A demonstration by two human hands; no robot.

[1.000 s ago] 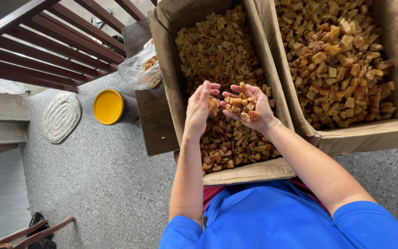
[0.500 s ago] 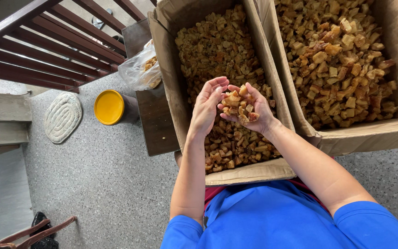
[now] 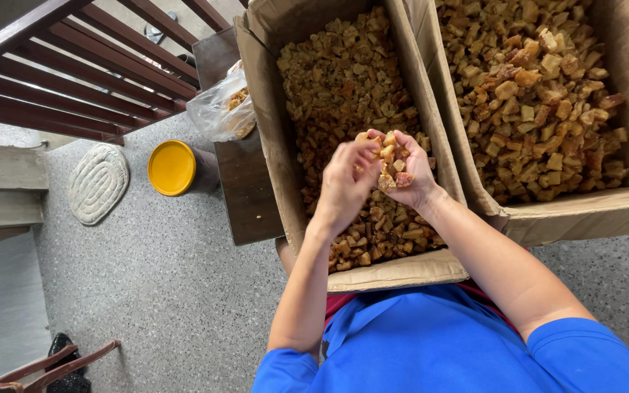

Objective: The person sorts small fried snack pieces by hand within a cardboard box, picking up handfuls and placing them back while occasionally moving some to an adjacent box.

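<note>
Hands meet over the nearer cardboard box [image 3: 271, 124], and it's a two-handed scoop: the left hand [image 3: 343, 185] curls in from the side, back of the hand to the camera, its fingers [image 3: 362, 149] bent and pressed close together against the pile, while the right hand [image 3: 415, 175] cups from the other side, fingers [image 3: 402, 140] curved round a heap of golden-brown chunks [image 3: 391, 164]. The handful sits squeezed between both palms, held just above the box's filling, towards the near half of the box and close to its right wall. Below the hands the box is packed with the same small, rough brown pieces [image 3: 336, 80], right up to the near edge that rests against the person's blue shirt [image 3: 431, 342]. Just beside it, touching wall to wall, a second cardboard box [image 3: 584, 211] holds bigger, paler cubes [image 3: 533, 94]. The first box stands on a dark wooden desk [image 3: 245, 189], its left edge bare, and a clear plastic bag [image 3: 216, 109] with a few pieces inside lies on the far left corner. Down on the speckled grey floor [image 3: 147, 291], a round yellow lid [image 3: 172, 167] lies near the desk's left side, an oval pale mat [image 3: 97, 182] further left, dark red railing bars [image 3: 74, 80] above them.
</note>
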